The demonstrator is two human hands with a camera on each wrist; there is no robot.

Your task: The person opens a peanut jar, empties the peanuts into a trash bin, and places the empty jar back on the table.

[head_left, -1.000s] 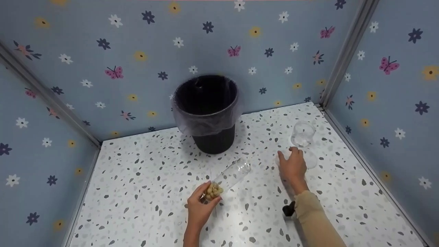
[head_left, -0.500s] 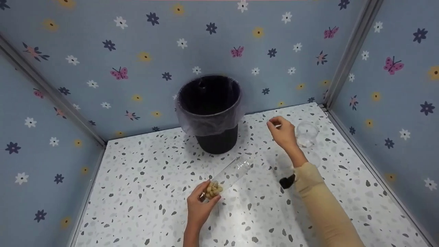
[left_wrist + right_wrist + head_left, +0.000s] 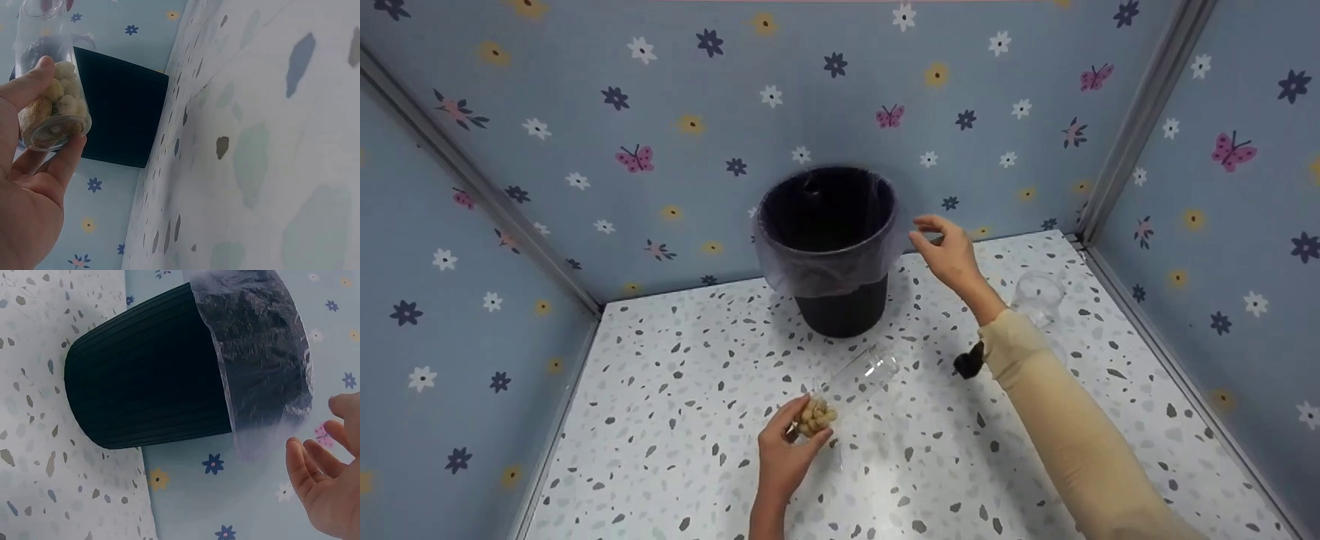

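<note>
My left hand grips the lower end of a clear plastic bottle-like container, with thumb and fingers on opposite sides. Several round, tan, nut-like pieces lie inside at its base. In the head view the container tilts, its far end pointing up and right. My right hand is raised beside the right rim of a black bin. Its fingers are loosely curled, thumb apart from them, and nothing shows between them in the right wrist view. A thin translucent bag lines the bin and folds over its rim.
Another clear plastic container is on the speckled white table at the back right, partly overlapped by my right sleeve. Flower-patterned panels stand at the back and both sides. The bin is near the back panel.
My right hand has moved up and left, from the table near the clear container to beside the bin's rim. My left hand still holds its container in almost the same place.
</note>
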